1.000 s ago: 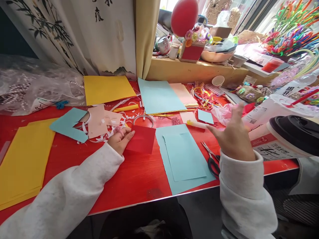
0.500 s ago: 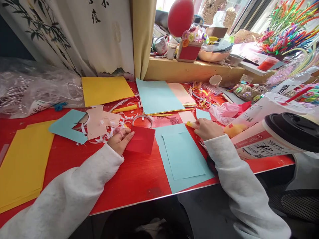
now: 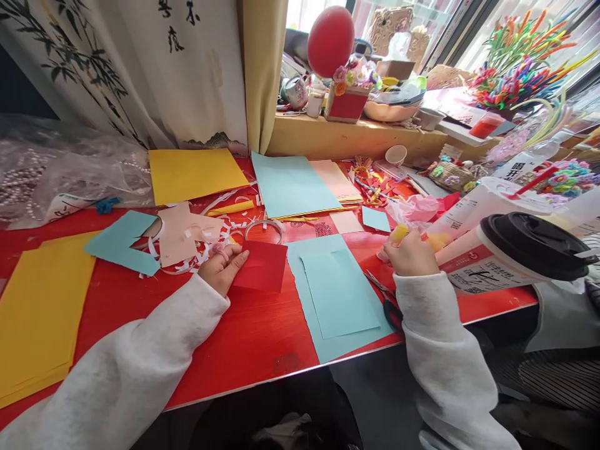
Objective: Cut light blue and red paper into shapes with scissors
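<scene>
My left hand [image 3: 220, 265] pinches the left edge of a red paper square [image 3: 260, 267] between thumb and fingers, just above the red tabletop. To the right of the square lie two light-blue sheets [image 3: 344, 297], a smaller one on a larger one. My right hand [image 3: 411, 252] is closed around a small yellow stick [image 3: 400, 233]; only its end shows above the fingers. This hand is beside the drink cups. Scissors [image 3: 391, 306] with dark handles lie partly hidden by my right sleeve. A small light-blue piece of paper [image 3: 375, 219] lies left of that hand.
Yellow sheets [image 3: 42, 312] lie at left, near a cut light-blue piece [image 3: 124, 244] and pink paper scraps [image 3: 180, 234]. A roll of tape [image 3: 264, 232] sits behind the red square. A black-lidded cup [image 3: 497, 256] stands at right. Paper stacks [image 3: 295, 184] line the back.
My right hand has moved right with the yellow stick, away from the light-blue sheets, and turned so the stick points up. More of the scissors shows. My left hand keeps its pinch on the red square.
</scene>
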`<state>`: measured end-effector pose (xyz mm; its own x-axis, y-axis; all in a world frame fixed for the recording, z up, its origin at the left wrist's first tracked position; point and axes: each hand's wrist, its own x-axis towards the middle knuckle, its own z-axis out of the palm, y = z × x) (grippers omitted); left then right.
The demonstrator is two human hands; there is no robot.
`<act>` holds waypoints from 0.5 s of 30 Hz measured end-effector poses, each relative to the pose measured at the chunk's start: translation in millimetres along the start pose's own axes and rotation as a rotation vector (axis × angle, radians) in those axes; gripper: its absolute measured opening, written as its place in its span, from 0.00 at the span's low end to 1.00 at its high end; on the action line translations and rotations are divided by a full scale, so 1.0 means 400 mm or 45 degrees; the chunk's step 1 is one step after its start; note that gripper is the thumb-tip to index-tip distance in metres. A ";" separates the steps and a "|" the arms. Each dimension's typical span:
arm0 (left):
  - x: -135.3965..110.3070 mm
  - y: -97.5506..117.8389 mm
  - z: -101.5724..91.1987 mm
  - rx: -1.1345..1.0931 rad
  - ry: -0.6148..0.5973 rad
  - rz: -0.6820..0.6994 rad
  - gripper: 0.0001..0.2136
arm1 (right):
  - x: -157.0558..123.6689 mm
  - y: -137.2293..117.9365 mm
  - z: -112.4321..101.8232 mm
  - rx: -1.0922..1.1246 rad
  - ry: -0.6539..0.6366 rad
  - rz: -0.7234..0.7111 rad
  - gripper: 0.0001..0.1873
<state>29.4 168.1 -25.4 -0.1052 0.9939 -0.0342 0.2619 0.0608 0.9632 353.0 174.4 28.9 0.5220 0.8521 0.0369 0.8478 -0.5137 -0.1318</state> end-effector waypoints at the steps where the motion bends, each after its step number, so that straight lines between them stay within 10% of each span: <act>1: 0.000 0.001 -0.001 0.003 -0.005 0.002 0.19 | -0.005 -0.004 -0.001 0.003 -0.002 0.022 0.25; 8: 0.000 0.006 -0.003 0.079 0.026 0.037 0.18 | -0.162 -0.013 -0.055 -0.029 0.199 0.041 0.44; 12: 0.001 0.002 -0.001 0.117 0.065 0.039 0.20 | -0.271 0.064 -0.044 0.515 0.919 0.078 0.26; 15: 0.001 0.001 -0.001 0.167 0.057 0.025 0.20 | -0.245 0.150 0.020 0.787 1.116 0.126 0.54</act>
<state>29.2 168.4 -24.9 -0.1405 0.9901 -0.0010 0.3875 0.0559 0.9202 351.9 60.7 9.5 0.6791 0.3148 0.6631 0.7323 -0.2276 -0.6419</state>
